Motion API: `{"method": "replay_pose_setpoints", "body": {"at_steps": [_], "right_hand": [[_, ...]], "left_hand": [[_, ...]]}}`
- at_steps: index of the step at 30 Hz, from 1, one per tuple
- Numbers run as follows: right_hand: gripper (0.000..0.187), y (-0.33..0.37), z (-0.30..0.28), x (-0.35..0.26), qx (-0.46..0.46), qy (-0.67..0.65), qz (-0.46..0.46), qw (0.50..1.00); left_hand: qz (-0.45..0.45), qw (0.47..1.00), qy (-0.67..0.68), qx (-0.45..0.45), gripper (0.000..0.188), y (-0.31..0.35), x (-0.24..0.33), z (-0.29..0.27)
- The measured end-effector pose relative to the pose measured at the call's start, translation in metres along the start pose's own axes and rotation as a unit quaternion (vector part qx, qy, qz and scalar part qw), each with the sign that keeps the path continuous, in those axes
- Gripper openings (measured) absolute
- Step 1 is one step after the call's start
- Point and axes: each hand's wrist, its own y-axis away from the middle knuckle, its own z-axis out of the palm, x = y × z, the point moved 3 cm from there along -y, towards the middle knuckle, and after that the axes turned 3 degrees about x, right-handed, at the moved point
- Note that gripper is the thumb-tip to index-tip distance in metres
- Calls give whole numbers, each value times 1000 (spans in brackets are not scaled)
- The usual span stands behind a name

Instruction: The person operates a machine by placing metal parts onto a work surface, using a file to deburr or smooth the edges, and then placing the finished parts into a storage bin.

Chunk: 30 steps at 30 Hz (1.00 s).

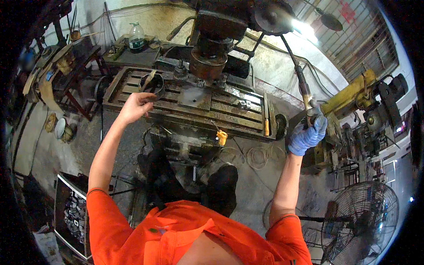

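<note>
My bare left hand (137, 107) is at the table's near left edge, just in front of a dark round pot (158, 92). Its fingers are loosely bent and somewhat apart, with nothing visible in them. A flat wooden-handled brush or stick (151, 77) leans in the pot, its lower end hidden. On the right, my right hand (308, 132) wears a blue-grey glove and is closed around the end of a long machine lever (300, 79). Between my hands stands the slotted metal machine table (170, 109), under a round dark spindle head (209, 62).
A yellow-handled tool (221, 138) sticks out at the table's front edge, and another yellow handle (266, 127) lies at its right end. Small metal blocks (243, 104) sit on the table. A fan (360, 225) stands at lower right, a crate of metal parts (73, 216) at lower left.
</note>
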Motion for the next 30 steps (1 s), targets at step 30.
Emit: {"method": "replay_pose_setpoints", "body": {"at_steps": [30], "right_hand": [[22, -53, -44, 58, -30, 178, -339, 923]], "left_hand": [[-421, 801, -253, 341, 42, 426, -163, -246]]}}
